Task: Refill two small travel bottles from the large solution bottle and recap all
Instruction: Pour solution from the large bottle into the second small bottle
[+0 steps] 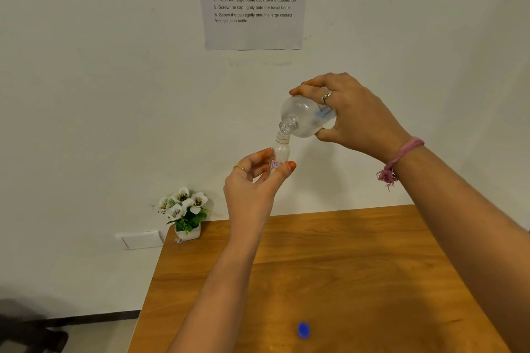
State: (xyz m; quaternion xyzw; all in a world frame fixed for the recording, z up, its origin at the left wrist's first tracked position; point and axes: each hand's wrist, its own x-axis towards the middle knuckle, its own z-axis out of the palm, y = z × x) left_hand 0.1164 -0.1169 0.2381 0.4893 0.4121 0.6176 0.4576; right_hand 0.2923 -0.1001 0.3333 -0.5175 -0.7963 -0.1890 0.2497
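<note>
My right hand (352,114) grips the large clear solution bottle (304,116), tipped with its open neck pointing down and left. Its mouth sits right above the open neck of a small travel bottle (281,152), which has a red-and-blue label. My left hand (252,183) holds that small bottle upright between thumb and fingers, high above the table. Both bottles are uncapped. A blue cap (303,330) lies on the wooden table (329,266) near its front edge. No second travel bottle is visible.
A small white pot with white artificial flowers (185,213) stands at the table's back left corner. A printed instruction sheet (252,0) hangs on the white wall behind. The floor and a dark object show at the lower left.
</note>
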